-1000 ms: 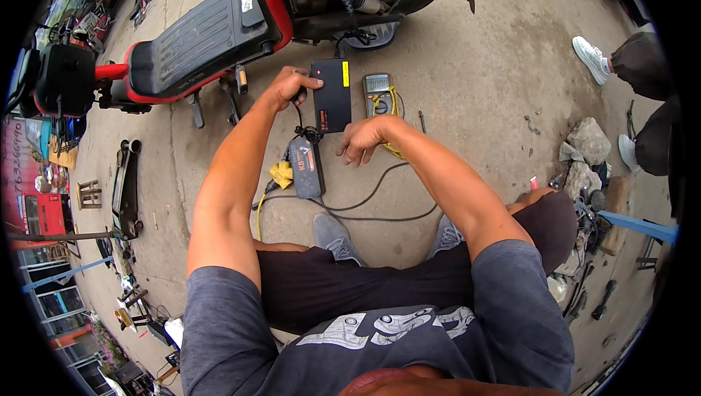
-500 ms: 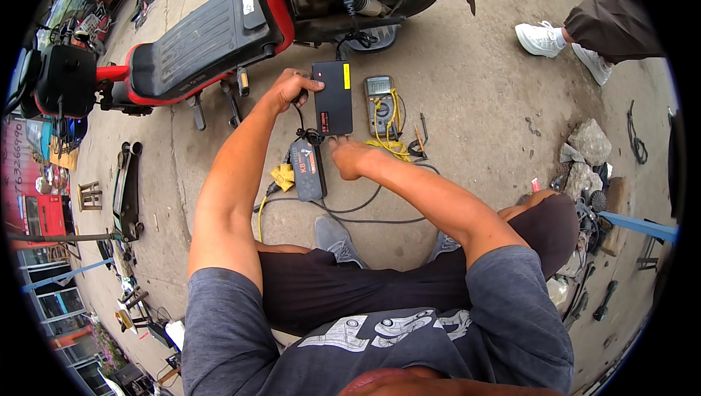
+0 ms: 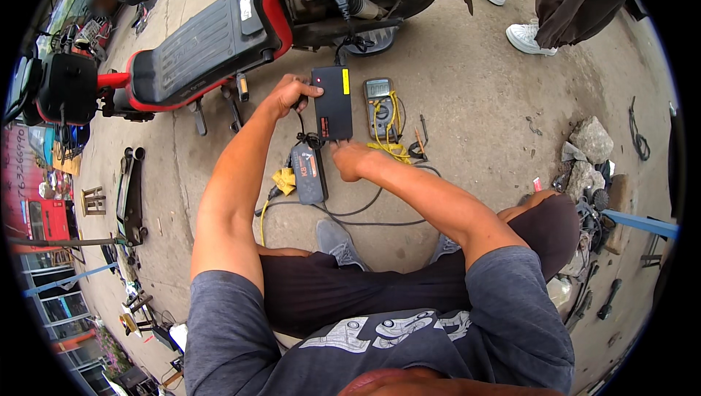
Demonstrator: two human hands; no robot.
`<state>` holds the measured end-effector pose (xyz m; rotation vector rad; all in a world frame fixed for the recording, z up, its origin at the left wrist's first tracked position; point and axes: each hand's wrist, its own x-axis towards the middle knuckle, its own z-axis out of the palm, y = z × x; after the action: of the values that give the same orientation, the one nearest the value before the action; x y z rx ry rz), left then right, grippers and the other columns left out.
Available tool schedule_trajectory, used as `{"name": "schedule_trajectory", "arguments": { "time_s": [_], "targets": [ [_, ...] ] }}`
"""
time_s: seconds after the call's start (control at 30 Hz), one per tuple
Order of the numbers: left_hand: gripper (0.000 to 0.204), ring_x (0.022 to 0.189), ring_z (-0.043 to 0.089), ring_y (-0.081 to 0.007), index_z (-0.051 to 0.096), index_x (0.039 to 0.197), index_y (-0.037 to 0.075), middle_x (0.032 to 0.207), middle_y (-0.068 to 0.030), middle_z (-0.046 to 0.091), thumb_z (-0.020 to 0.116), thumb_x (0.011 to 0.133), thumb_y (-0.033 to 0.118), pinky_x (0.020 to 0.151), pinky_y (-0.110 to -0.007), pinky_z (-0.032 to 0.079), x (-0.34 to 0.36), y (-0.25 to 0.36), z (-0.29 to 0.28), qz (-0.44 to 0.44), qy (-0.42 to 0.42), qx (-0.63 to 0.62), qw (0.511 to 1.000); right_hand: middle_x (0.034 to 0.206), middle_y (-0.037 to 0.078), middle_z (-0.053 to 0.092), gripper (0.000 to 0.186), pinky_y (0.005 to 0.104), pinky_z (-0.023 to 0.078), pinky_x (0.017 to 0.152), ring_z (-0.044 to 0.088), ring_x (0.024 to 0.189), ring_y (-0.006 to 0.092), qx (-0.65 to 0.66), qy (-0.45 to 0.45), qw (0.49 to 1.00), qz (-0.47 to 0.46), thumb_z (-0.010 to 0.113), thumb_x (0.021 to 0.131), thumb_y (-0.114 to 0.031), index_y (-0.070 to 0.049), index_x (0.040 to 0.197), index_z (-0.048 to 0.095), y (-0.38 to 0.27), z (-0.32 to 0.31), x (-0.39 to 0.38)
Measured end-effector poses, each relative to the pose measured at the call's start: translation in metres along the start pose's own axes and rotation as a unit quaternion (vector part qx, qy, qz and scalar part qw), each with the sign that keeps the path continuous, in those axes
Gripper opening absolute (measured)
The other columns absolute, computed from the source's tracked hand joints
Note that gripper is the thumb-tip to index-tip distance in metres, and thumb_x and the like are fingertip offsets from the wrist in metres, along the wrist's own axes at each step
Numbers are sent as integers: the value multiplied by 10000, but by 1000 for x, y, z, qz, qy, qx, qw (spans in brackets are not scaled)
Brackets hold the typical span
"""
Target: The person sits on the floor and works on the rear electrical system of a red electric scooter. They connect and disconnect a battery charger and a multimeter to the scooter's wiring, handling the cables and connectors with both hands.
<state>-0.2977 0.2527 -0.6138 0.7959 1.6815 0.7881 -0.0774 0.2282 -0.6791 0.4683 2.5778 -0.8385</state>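
Observation:
My left hand [image 3: 293, 95] grips a black rectangular box [image 3: 332, 104] with a yellow label by its upper left side. My right hand [image 3: 348, 158] is at the box's lower end, fingers bent and partly hidden, their hold unclear. Below the box lies a dark grey charger [image 3: 308, 178] with cords, beside a yellow plug piece [image 3: 285, 181]. A grey multimeter [image 3: 377, 107] with yellow leads lies to the right, near a thin probe-like tool [image 3: 423, 129].
A red-and-black scooter [image 3: 197, 52] stands across the top, with a cable running from its rear area. Another person's legs [image 3: 555, 12] are at upper right. Rocks [image 3: 590, 140] and metal parts lie at right, a floor jack [image 3: 130, 191] and stool [image 3: 93, 200] at left.
My right hand has moved left to the box's lower end, its fingers now drawn in there. The other person has stepped from the right toward the scooter's rear.

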Motion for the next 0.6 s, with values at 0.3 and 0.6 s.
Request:
{"name": "schedule_trajectory", "arguments": {
  "time_s": [0.3, 0.6],
  "targets": [
    [261, 434, 464, -129, 668, 922, -19, 694, -53, 599, 782, 779, 166, 426, -283, 322, -3, 1, 1, 1, -7, 18, 1000, 1422, 310, 439, 689, 433, 452, 1041, 491, 1285, 428, -6, -6, 1000, 1, 598, 801, -72, 103, 1421, 353, -2, 0, 1],
    [343, 434, 454, -136, 686, 991, -60, 706, -68, 615, 805, 742, 142, 442, -299, 313, -5, 2, 1, -10, -1, 7, 1000, 1418, 301, 450, 670, 463, 444, 1040, 493, 1279, 429, -1, -21, 1000, 10, 599, 807, -63, 87, 1418, 367, -1, 0, 1]
  ]
}}
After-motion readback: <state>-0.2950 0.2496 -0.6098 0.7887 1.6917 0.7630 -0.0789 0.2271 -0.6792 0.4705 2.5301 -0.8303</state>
